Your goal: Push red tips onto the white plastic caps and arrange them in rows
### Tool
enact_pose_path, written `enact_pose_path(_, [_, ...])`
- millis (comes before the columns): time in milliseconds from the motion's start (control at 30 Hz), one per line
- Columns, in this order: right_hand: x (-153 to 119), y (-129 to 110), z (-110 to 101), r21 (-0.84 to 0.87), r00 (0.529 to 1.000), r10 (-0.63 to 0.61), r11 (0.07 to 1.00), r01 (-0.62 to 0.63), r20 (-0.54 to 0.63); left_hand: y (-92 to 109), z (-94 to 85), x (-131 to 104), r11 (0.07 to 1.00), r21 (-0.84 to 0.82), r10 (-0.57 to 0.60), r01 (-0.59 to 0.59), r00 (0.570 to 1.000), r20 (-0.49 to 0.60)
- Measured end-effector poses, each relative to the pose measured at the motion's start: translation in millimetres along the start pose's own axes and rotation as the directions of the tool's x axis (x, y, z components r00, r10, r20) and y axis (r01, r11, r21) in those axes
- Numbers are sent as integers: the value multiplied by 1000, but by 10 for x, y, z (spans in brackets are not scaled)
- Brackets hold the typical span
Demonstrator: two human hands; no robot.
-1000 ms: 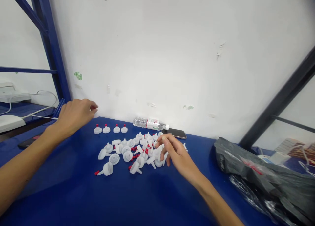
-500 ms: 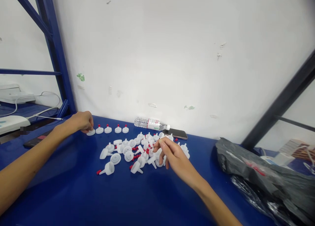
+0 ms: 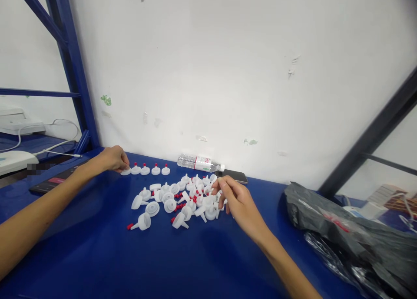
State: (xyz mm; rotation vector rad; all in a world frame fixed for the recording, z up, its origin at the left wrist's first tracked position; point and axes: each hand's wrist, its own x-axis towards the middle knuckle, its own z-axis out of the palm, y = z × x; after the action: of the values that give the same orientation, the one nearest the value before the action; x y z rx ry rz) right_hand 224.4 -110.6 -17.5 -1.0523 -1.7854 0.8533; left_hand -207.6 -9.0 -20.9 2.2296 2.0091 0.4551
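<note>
My left hand [image 3: 116,159] is closed on a white cap [image 3: 125,172] at the left end of a row of several upright white caps with red tips, such as this one [image 3: 156,169]. The held cap's top is hidden by my fingers. My right hand [image 3: 235,199] hovers over the right side of a pile of white caps [image 3: 169,205]; its thumb and index fingertip are together, and whatever may be between them is too small to make out. Small red tips [image 3: 180,207] lie among the pile. One cap with a red tip [image 3: 143,221] rests on its side at the front left.
A clear bottle [image 3: 202,163] lies by the wall, beside a dark phone [image 3: 235,176]. Grey plastic bags [image 3: 345,229] cover the table's right side. At the left are a dark flat object [image 3: 48,184], a white device [image 3: 16,161] and cables. The tabletop [image 3: 156,264] is blue.
My left hand has shifted slightly right with its cap, now close against the neighbouring caps. Two caps in the row sit further right. My right hand has moved a little right.
</note>
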Motion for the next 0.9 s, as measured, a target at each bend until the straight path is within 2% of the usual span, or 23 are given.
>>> enact_pose_path(100, [-15, -11, -36, -279, 997, -73, 958, 65, -16, 37, -31, 102, 996, -22, -90, 92, 993, 75])
enact_pose_path(200, [-42, 12, -9, -528, 990, -117, 837, 142, 82, 89, -75, 203, 977, -25, -205, 213, 962, 179])
enact_pose_path(333, [-74, 66, 97, -680, 971, -65, 702, 209, 231, 155, -123, 238, 949, 0, -304, 315, 918, 253])
enact_pose_path(433, [-86, 93, 155, -708, 957, -29, 666, 234, 289, 197, -182, 190, 948, -4, -308, 318, 921, 238])
enact_pose_path(533, [-84, 85, 144, -666, 961, -59, 710, 230, 269, 276, -300, 125, 961, -28, -270, 277, 953, 141])
enact_pose_path(600, [-78, 56, 108, -603, 969, -82, 770, 210, 232, 379, -405, 77, 970, -50, -240, 240, 971, 2])
enact_pose_path(700, [-68, -3, 56, -482, 977, -79, 860, 169, 200, 620, -565, -31, 981, -98, -184, 165, 952, -243])
enact_pose_path(733, [-67, -22, 48, -445, 977, -62, 883, 149, 205, 712, -611, -82, 985, -121, -156, 125, 943, -295])
enact_pose_path(767, [-68, -40, 48, -415, 975, -37, 901, 127, 217, 802, -652, -141, 986, -153, -113, 70, 948, -298])
enact_pose_path(800, [-72, -55, 53, -388, 972, -9, 916, 102, 236, 884, -686, -205, 981, -192, -52, 3, 967, -250])
enact_pose_path(833, [-77, -66, 62, -364, 965, 20, 928, 80, 262, 952, -712, -272, 965, -251, 38, -70, 991, -130])
enact_pose_path(867, [-84, -75, 75, -342, 956, 45, 938, 60, 290, 1004, -727, -337, 932, -341, 150, -121, 987, 62])
enact_pose_path(900, [-93, -80, 90, -321, 945, 66, 946, 43, 321, 1038, -731, -397, 904, -410, 248, -121, 930, 273])
